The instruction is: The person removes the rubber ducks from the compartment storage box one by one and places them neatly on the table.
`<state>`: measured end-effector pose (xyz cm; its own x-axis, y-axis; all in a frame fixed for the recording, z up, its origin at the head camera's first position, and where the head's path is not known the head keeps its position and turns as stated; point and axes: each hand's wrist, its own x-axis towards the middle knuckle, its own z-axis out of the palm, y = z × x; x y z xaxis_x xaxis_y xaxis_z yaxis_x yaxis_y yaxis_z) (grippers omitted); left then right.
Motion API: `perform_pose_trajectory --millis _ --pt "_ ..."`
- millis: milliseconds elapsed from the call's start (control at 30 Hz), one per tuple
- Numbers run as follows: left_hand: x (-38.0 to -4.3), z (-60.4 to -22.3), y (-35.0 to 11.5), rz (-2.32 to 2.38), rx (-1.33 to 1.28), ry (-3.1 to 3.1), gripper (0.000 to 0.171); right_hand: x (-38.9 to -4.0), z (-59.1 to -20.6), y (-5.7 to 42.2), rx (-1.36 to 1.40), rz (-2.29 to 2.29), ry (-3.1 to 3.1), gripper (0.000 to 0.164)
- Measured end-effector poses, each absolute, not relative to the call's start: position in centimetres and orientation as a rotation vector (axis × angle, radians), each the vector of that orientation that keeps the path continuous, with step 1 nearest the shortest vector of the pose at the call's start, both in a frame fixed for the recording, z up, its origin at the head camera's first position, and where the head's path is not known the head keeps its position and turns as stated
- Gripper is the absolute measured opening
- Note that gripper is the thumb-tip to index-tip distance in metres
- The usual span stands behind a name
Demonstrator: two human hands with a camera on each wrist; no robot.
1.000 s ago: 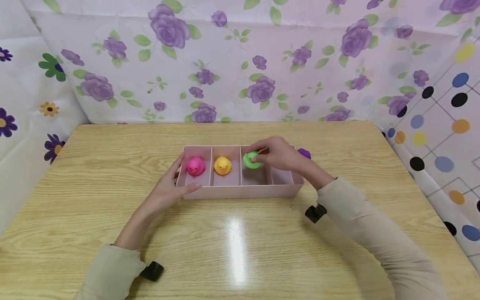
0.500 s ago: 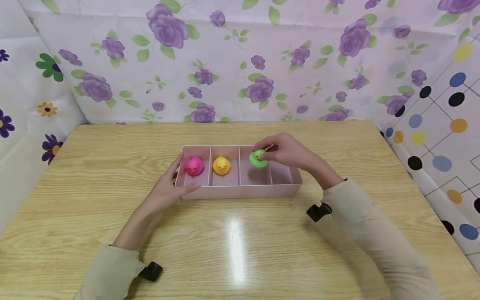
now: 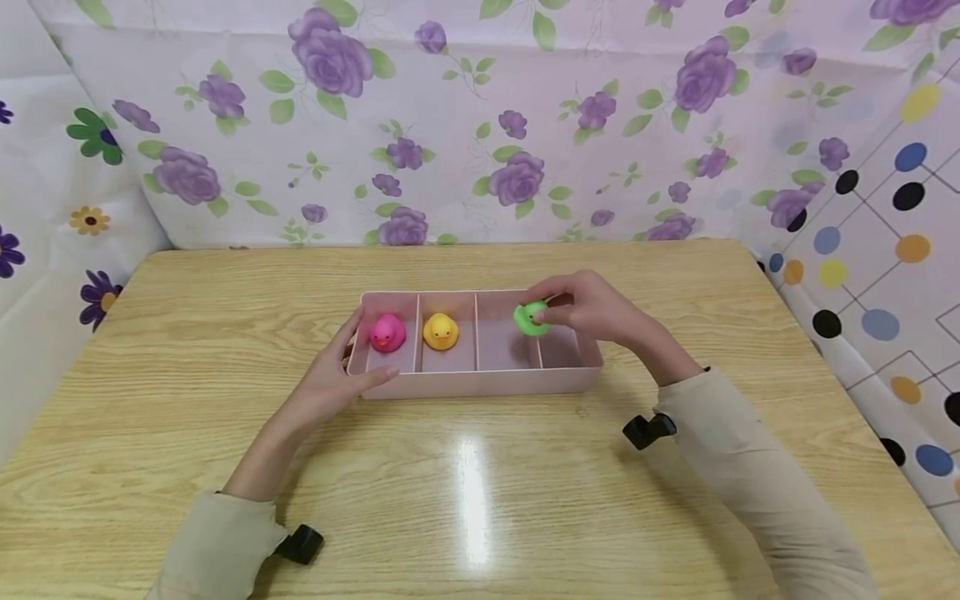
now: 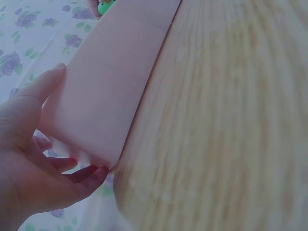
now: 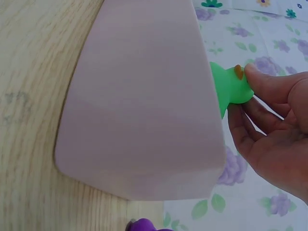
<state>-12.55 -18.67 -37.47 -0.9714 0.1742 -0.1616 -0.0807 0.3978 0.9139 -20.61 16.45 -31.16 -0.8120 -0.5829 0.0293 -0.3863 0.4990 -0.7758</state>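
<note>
A pale pink box (image 3: pixel 480 383) split by dividers stands on the table. My left hand (image 3: pixel 324 379) grips its left end, thumb along the front wall and fingers round the end, as the left wrist view also shows. A pink rubber duck (image 3: pixel 387 332) sits in the leftmost compartment and a yellow rubber duck (image 3: pixel 441 332) in the one beside it. My right hand (image 3: pixel 596 308) pinches a green rubber duck (image 3: pixel 528 319) by the head between thumb and fingers. The green duck is over the divider between the two right compartments, its orange beak (image 5: pixel 238 72) toward the thumb.
A purple toy (image 5: pixel 143 224) shows at the bottom of the right wrist view, past the box's right end; my right hand hides it in the head view. Floral sheeting (image 3: pixel 450 125) hangs behind the wooden table (image 3: pixel 375 475), with patterned sheets at both sides.
My right hand has carried the green duck to the right, from the third compartment to over the right divider. The purple toy has become hidden behind that hand. My left hand stays put.
</note>
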Motion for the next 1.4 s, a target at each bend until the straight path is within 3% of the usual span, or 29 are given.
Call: perform_pose_trajectory --millis 1400 --pt "-12.6 -37.5 -18.6 1.598 0.074 2.443 0.101 -21.3 -30.9 22.4 -0.562 -1.188 2.661 0.029"
